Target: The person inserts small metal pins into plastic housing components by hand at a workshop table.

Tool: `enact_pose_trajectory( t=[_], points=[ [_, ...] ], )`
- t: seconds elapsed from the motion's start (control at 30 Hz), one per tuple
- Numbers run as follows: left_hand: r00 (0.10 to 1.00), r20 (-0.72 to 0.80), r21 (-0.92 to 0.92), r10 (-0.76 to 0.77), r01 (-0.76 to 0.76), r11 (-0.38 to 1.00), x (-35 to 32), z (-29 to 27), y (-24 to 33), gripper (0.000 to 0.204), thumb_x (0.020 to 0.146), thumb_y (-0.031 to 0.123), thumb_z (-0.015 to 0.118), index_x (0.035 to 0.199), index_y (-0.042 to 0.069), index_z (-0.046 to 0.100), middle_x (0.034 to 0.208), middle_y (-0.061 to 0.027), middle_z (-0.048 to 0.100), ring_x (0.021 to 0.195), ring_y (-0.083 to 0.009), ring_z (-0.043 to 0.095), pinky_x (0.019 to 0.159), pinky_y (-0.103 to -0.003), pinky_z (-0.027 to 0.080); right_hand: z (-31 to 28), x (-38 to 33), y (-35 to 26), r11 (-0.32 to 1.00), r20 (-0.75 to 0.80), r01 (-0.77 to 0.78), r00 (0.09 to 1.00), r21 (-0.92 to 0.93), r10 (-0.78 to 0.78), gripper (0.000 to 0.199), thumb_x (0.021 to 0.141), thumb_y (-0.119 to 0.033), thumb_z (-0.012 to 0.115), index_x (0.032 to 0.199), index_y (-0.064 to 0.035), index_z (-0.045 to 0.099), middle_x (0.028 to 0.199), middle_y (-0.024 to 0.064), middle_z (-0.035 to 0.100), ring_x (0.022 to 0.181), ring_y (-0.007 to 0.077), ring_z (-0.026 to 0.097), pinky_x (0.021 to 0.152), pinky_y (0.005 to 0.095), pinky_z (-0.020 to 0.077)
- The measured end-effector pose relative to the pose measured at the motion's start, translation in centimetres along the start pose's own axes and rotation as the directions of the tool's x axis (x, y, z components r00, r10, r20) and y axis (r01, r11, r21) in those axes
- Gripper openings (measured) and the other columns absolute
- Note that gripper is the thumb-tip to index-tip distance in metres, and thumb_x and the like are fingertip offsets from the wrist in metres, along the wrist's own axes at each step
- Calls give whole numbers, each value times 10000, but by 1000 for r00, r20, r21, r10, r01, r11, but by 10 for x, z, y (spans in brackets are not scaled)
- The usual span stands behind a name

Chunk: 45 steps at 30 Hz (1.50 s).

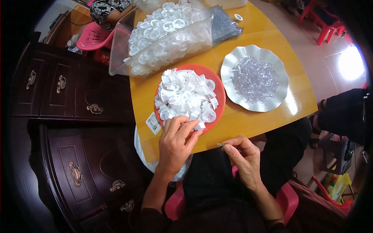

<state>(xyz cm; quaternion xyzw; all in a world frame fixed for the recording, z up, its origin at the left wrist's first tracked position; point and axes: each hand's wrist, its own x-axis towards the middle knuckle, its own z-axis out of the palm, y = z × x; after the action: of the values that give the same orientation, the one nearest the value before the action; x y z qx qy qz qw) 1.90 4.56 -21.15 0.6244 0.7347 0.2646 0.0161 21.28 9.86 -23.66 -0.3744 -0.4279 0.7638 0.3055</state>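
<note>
At the near edge of the yellow table (248,116), our left hand (175,144) picks at white caps (186,97) heaped on the red plate (218,90); our right hand (243,157) pinches a thin pin (220,145). Both piles look full, so we judge most work remains.

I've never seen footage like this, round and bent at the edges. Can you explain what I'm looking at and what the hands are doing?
There is no machine here. A person wears a wide-angle camera on the head, looking down, so straight edges curve.

The left hand reaches into white plastic caps piled on a red plate. The right hand pinches a thin pin between its fingertips.

On the yellow table there is also a white wavy-edged plate of small clear pieces, and a clear tub full of more caps. Dark wooden drawers stand to the left.
</note>
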Motion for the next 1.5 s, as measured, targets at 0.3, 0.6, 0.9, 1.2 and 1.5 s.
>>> enact_pose_trajectory(
  t=[0.3, 0.6, 0.9, 1.2, 1.5],
  points=[
    [986, -65, -479, -151, 102, 872, -10, -2, 1, 265, 767, -35, 759, 1011, 46, 698, 1012, -86, 672, 910, -259, 636, 775, -332, 533, 18, 22, -7, 860, 137, 446, 895, -247, -425, 106, 893, -39, 675, 981, 15, 651, 1097, 110, 679, 846, 155, 646, 726, 278, 528],
    [995, -30, 10, 92, -92, 996, -4, 9, 4, 427, 705, 85, 826, 1105, 83, 674, 1125, -40, 663, 1014, -250, 586, 893, -386, 447, 0, 27, 14, 970, -1, 218, 976, -111, -220, 103, 929, -71, 655, 956, 26, 635, 1020, 93, 676, 845, 115, 634, 751, 249, 514],
    [976, -68, 95, 205, -198, 976, -4, 17, -1, 427, 741, 107, 808, 1145, 94, 667, 1071, 2, 651, 954, -200, 588, 799, -348, 428, -2, 25, 15, 967, 4, 230, 973, -107, -231, 97, 919, -63, 667, 948, 23, 633, 989, 94, 681, 812, 113, 626, 717, 244, 506],
    [974, -38, 76, 224, -221, 972, -1, 12, -3, 436, 738, 89, 812, 1148, 65, 665, 1043, -27, 650, 916, -215, 593, 779, -351, 450, -4, 19, 15, 968, 19, 224, 974, -114, -224, 98, 917, -61, 666, 945, 27, 632, 990, 102, 682, 818, 123, 637, 719, 252, 513],
    [925, 212, -952, -317, 268, 146, -22, -3, 13, 420, 885, 33, 630, 1281, -45, 514, 1198, -166, 603, 1001, -173, 602, 910, -303, 481, 2, 8, -9, 908, 112, 369, 929, -200, -353, 83, 903, -44, 672, 947, 21, 646, 1021, 111, 690, 838, 150, 654, 728, 255, 519]
  ],
)
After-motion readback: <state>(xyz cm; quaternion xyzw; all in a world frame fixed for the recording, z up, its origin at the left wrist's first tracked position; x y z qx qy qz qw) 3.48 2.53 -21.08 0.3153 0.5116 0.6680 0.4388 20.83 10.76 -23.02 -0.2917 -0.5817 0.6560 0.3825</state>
